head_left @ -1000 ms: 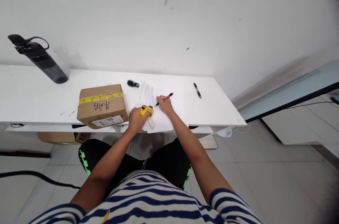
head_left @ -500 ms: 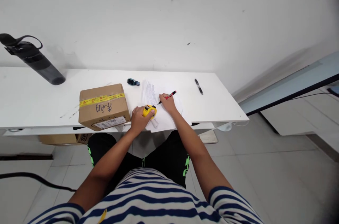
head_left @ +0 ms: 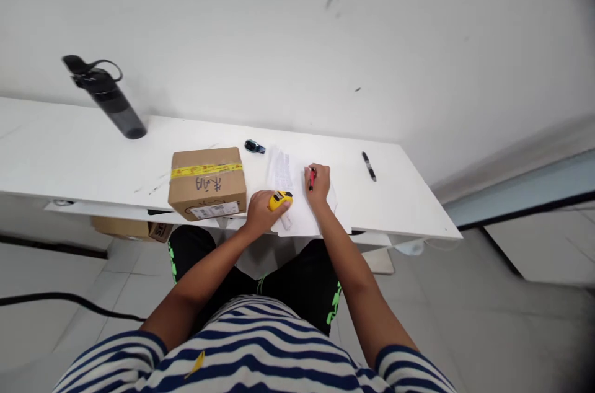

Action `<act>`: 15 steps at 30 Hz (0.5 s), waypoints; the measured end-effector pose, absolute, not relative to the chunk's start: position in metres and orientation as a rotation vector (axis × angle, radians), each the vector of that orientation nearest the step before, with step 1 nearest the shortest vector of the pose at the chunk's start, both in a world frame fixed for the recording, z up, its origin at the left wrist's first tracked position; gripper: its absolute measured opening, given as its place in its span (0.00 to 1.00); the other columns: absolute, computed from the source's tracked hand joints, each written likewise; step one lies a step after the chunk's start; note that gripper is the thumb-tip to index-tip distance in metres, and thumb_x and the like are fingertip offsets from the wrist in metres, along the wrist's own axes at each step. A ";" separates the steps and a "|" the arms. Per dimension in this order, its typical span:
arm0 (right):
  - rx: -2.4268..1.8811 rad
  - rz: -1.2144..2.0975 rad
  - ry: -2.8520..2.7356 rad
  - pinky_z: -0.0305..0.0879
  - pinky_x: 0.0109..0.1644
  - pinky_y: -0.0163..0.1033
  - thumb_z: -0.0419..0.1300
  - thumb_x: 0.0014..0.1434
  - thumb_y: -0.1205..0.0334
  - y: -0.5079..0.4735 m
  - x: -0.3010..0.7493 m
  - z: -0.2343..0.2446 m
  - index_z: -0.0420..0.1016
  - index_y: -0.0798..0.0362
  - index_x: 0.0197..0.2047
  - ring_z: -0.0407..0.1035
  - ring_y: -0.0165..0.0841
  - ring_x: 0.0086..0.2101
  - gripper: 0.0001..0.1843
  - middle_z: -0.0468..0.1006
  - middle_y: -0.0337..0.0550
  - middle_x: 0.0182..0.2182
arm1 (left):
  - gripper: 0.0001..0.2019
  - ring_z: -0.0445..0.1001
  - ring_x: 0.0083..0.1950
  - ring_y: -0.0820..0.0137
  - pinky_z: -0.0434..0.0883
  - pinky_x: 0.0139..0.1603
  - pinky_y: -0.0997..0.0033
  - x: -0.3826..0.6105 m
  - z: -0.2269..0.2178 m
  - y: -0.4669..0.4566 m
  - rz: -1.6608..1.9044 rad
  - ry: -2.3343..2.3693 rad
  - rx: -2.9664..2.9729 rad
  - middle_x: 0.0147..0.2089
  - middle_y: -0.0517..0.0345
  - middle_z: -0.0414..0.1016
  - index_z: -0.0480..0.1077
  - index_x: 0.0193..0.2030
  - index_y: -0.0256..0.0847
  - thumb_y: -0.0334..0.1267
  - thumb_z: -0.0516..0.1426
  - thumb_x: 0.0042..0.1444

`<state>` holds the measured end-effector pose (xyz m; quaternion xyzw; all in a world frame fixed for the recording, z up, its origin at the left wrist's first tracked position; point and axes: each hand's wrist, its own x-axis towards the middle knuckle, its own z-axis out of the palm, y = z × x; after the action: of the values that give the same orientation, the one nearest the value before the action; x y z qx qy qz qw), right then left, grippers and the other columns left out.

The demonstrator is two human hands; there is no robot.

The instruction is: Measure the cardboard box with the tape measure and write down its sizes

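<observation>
Left of the person's two hands: left hand (head_left: 260,214) grasps a yellow tape measure (head_left: 281,200) over the near left part of the paper sheets (head_left: 301,217), with no drawn-out blade to be made out. Right hand (head_left: 321,181) grips a red pen (head_left: 312,179) above the same sheets, which lie at the front edge of the white bench (head_left: 402,194); whether the tip touches is hidden. Progress, as judged: the left sheet already bears dense lines of script (too small to read), while the paper near the pen shows no clear marks, so writing appears partly done; how much is left cannot be told. Cardboard box (head_left: 207,187) sits just left of the left hand, yellow tape across its top, seemingly sealed. Black pen (head_left: 369,167) lies unused to the right, well apart from either hand.
</observation>
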<state>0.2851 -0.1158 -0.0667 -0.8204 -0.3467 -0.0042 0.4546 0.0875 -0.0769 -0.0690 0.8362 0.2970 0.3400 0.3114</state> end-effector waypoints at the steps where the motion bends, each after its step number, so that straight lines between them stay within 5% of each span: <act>1: -2.054 -0.017 -0.879 0.64 0.57 0.51 0.50 0.64 0.59 -0.117 0.285 -0.065 0.73 0.54 0.51 0.68 0.44 0.52 0.17 0.71 0.57 0.52 | 0.19 0.79 0.48 0.56 0.72 0.57 0.51 0.084 -0.069 -0.080 0.942 0.748 2.195 0.42 0.46 0.82 0.77 0.40 0.38 0.55 0.60 0.57; 5: -2.013 0.133 -1.100 0.59 0.63 0.62 0.54 0.59 0.62 -0.132 0.278 -0.045 0.64 0.51 0.66 0.61 0.52 0.62 0.30 0.67 0.60 0.61 | 0.25 0.79 0.52 0.56 0.71 0.59 0.50 0.054 -0.051 -0.100 1.111 0.485 2.126 0.44 0.45 0.83 0.78 0.44 0.39 0.61 0.59 0.56; 8: -1.537 0.649 -1.347 0.66 0.60 0.58 0.63 0.59 0.47 -0.157 0.254 -0.015 0.54 0.42 0.71 0.62 0.48 0.63 0.40 0.63 0.55 0.66 | 0.29 0.77 0.58 0.56 0.57 0.72 0.45 0.024 -0.016 -0.113 1.290 0.224 2.069 0.46 0.50 0.84 0.76 0.52 0.44 0.67 0.56 0.58; 11: -0.944 1.149 -1.577 0.65 0.63 0.57 0.68 0.50 0.33 -0.174 0.203 0.019 0.50 0.38 0.72 0.66 0.47 0.62 0.54 0.68 0.51 0.64 | 0.32 0.71 0.64 0.55 0.56 0.73 0.46 -0.001 0.025 -0.116 1.579 0.135 1.983 0.51 0.49 0.82 0.74 0.55 0.46 0.69 0.52 0.59; 13: -0.832 1.063 -1.561 0.66 0.64 0.53 0.71 0.47 0.33 -0.173 0.161 0.040 0.55 0.38 0.69 0.66 0.46 0.62 0.52 0.67 0.49 0.65 | 0.32 0.65 0.70 0.53 0.55 0.74 0.45 -0.013 0.046 -0.112 1.677 0.195 1.991 0.59 0.47 0.77 0.73 0.56 0.46 0.69 0.50 0.60; 15: -0.831 0.916 -1.472 0.71 0.58 0.50 0.67 0.53 0.33 -0.160 0.122 0.058 0.63 0.42 0.60 0.72 0.44 0.56 0.39 0.73 0.49 0.58 | 0.37 0.58 0.74 0.51 0.52 0.76 0.44 -0.024 0.059 -0.106 1.723 0.368 1.930 0.69 0.46 0.67 0.69 0.61 0.47 0.73 0.48 0.57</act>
<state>0.1220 -0.1600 0.0583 -0.3543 -0.6277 0.3906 0.5726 -0.0239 -0.1058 0.0595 0.7130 0.1361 0.6364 0.2611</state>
